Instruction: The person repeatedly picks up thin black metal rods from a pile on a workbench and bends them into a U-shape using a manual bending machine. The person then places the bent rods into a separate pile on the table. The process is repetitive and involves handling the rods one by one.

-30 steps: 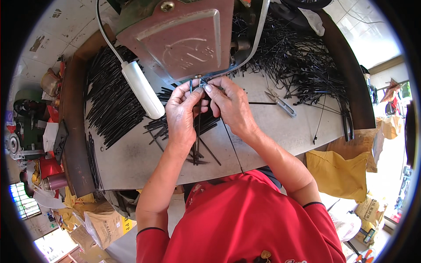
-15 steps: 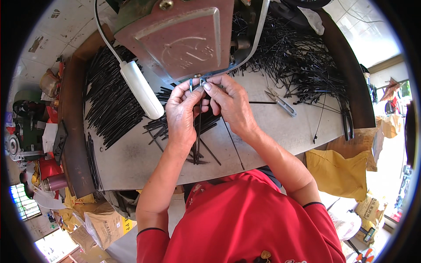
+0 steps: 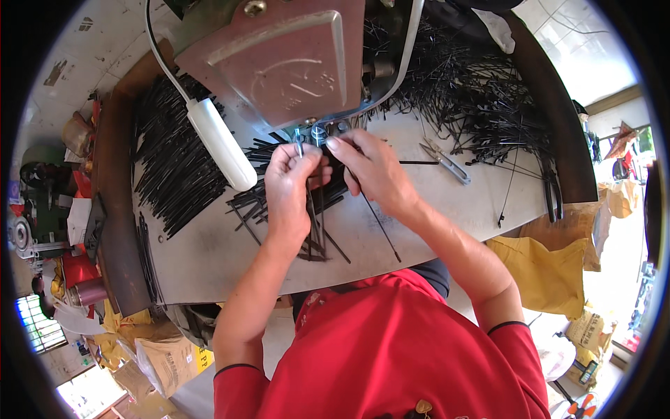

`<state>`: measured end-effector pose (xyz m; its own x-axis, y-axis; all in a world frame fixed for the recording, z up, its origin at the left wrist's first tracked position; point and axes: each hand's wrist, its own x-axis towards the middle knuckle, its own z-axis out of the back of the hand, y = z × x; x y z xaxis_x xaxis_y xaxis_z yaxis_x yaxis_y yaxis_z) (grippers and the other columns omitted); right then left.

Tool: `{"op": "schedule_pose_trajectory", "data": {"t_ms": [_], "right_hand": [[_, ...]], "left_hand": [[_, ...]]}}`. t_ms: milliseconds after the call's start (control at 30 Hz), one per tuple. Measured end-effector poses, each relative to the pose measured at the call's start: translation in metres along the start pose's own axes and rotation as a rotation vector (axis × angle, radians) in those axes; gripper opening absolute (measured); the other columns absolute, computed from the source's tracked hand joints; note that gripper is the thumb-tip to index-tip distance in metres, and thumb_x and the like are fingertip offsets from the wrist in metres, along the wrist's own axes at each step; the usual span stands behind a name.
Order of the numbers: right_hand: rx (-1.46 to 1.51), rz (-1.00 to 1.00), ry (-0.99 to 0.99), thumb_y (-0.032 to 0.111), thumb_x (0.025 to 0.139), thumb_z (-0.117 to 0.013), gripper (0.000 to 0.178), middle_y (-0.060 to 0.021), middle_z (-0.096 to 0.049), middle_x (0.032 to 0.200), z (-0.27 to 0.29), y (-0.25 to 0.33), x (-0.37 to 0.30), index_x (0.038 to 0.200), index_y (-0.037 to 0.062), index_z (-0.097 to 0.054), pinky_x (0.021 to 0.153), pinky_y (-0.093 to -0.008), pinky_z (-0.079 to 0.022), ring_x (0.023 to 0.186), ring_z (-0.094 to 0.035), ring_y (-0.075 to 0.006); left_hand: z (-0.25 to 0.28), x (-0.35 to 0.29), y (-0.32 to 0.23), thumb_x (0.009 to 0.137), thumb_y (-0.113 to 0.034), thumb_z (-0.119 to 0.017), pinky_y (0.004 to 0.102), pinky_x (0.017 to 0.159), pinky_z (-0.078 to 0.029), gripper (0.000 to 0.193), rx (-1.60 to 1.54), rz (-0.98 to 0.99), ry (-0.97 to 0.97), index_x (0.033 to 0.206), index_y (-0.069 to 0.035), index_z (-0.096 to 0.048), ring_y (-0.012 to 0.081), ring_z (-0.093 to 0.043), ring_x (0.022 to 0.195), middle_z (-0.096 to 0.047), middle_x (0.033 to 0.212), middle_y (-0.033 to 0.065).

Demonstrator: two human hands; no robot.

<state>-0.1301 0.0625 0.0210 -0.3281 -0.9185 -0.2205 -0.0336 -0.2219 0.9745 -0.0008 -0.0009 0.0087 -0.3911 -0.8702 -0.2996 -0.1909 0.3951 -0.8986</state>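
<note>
- Head view: right hand point(image 3: 377, 171) pinches a thin black rod point(image 3: 382, 228), which slants toward the near edge of the worktop point(image 3: 447, 209).
- Left hand point(image 3: 287, 183) curls its fingers near the reddish machine housing point(image 3: 279, 66); what it grips, I cannot tell.
- Small snips point(image 3: 450, 166) lie to the right.

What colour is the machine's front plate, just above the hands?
The front plate is dull reddish-brown, best seen in the head view.

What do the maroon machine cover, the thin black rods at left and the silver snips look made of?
Maroon machine cover: probably painted metal, satin, silvery along raised ridges.
Thin black rods: possibly plastic or coated wire; straight, faintly glossy.
Silver snips: apparently bare metal, greyish, shiny.
</note>
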Motion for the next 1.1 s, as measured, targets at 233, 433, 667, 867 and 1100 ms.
{"op": "schedule_pose_trajectory", "data": {"t_ms": [233, 433, 667, 867, 1100], "right_hand": [[0.239, -0.013, 0.037, 0.018, 0.094, -0.052, 0.023, -0.0035, -0.058, 0.069, 0.0, -0.006, -0.009, 0.1, -0.0031, -0.058, 0.043, -0.0227, -0.036, 0.049, -0.047, -0.0074], [0.247, -0.022, 0.051, 0.015, 0.094, -0.052, 0.019, -0.0024, -0.057, 0.069, 0.001, -0.002, -0.009, 0.099, -0.0014, -0.059, 0.042, -0.0219, -0.035, 0.049, -0.047, -0.0066], [0.134, -0.003, 0.095, 0.016, 0.093, -0.053, 0.017, -0.0018, -0.057, 0.068, 0.011, 0.004, -0.005, 0.097, 0.0011, -0.061, 0.043, -0.0217, -0.036, 0.048, -0.046, -0.0066], [0.244, 0.008, 0.095, 0.016, 0.093, -0.053, 0.018, -0.0008, -0.057, 0.07, 0.005, 0.001, 0.01, 0.099, 0.0002, -0.061, 0.042, -0.021, -0.033, 0.049, -0.045, -0.0058], [0.357, -0.002, 0.077, 0.015, 0.094, -0.052, 0.021, -0.0012, -0.057, 0.073, -0.001, -0.008, 0.011, 0.103, -0.0025, -0.06, 0.042, -0.0201, -0.031, 0.049, -0.043, -0.0048]], "left_hand": [[0.003, 0.0, 0.001, 0.086, -0.012, -0.066, 0.0229, 0.055, -0.049, 0.02, -0.006, -0.022, 0.141, 0.093, -0.005, -0.049, 0.0135, -0.062, 0.061, -0.064, 0.074, 0.0076], [0.001, 0.001, 0.001, 0.086, -0.011, -0.066, 0.0232, 0.054, -0.05, 0.02, -0.001, -0.07, 0.129, 0.092, -0.005, -0.048, 0.0149, -0.064, 0.062, -0.064, 0.075, 0.0086], [-0.004, 0.004, -0.007, 0.087, -0.009, -0.065, 0.0238, 0.054, -0.05, 0.019, 0.037, -0.068, 0.179, 0.091, -0.003, -0.047, 0.0151, -0.063, 0.061, -0.062, 0.074, 0.0066], [-0.003, 0.011, -0.005, 0.088, -0.009, -0.064, 0.0234, 0.054, -0.05, 0.018, 0.046, -0.162, 0.131, 0.092, -0.003, -0.048, 0.0151, -0.063, 0.062, -0.062, 0.074, 0.0072], [0.002, 0.013, -0.002, 0.087, -0.009, -0.065, 0.0235, 0.055, -0.05, 0.019, 0.025, -0.125, 0.115, 0.092, -0.003, -0.048, 0.0152, -0.063, 0.062, -0.064, 0.075, 0.0091]]}}
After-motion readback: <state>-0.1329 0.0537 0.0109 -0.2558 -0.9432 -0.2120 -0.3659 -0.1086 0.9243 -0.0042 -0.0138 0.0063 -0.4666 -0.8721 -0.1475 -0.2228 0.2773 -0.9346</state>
